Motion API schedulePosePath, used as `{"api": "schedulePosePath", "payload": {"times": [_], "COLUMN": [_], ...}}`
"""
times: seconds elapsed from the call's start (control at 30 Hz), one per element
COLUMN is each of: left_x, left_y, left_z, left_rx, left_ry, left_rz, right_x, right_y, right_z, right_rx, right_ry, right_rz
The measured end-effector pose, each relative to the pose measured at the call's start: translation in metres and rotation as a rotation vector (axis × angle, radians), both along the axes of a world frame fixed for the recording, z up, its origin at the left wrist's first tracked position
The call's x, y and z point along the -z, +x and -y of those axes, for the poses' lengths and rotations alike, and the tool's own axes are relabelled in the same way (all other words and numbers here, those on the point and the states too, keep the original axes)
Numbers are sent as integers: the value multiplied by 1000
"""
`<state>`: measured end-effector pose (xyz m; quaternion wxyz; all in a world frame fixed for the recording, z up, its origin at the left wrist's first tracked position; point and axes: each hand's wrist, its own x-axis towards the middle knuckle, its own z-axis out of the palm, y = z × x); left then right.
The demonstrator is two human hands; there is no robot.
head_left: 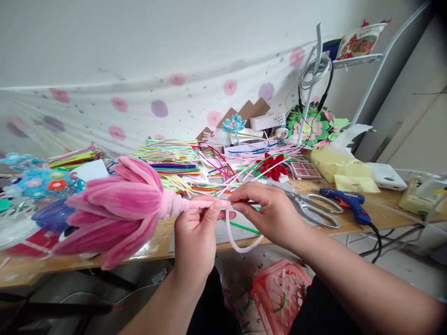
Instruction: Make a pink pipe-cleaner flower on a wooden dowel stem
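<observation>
A large pink pipe-cleaner flower (118,209) lies sideways in the air, its bloom pointing left. My left hand (197,232) is closed round its pale pink wrapped stem, thumb on top. At the stem's right end, my right hand (267,209) pinches a pale pink pipe cleaner (240,250), which hangs down in a loop between the hands. Some of the right fingertips touch the stem's end. Behind the hands, a grey mat (228,235) lies on the table, with a green pipe cleaner across it.
Scissors (316,209) and a blue glue gun (349,204) lie at the right. Bundles of coloured pipe cleaners (171,156) fill the back of the wooden table (391,209). A red pipe-cleaner flower (272,166) lies behind my right hand. Below the table edge stands a pink plastic basket (279,288).
</observation>
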<state>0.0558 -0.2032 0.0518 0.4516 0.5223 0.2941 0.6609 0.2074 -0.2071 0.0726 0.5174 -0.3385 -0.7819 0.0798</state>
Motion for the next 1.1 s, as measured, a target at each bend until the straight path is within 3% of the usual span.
{"api": "schedulePosePath", "payload": {"times": [0.1, 0.23, 0.33, 0.4, 0.5, 0.67, 0.83, 0.97, 1.1], "left_x": [-5, -12, -13, -13, -9, -3, -6, -7, -8], "left_y": [1, 3, 6, 6, 4, -4, -9, -11, -15], "left_z": [4, 8, 11, 12, 14, 14, 14, 11, 6], "left_rx": [-24, -25, -21, -24, -48, -108, 29, 53, 52], "left_ry": [-20, -46, -71, -67, 4, 206, 301, 333, 386], "left_rz": [75, 127, 134, 138, 107, -85, -170, -204, -303], "right_x": [6, 13, 15, 15, 11, 0, -11, -16, -15], "right_y": [4, 4, 2, 0, -2, -5, -6, -8, -10], "right_z": [2, 8, 13, 15, 18, 18, 17, 14, 8], "right_rx": [15, 239, 380, 397, 309, 119, 27, -145, -243], "right_ry": [228, 523, 705, 775, 761, 422, -135, -603, -900], "right_rz": [57, 287, 327, 315, 288, 71, -133, -388, -566]}}
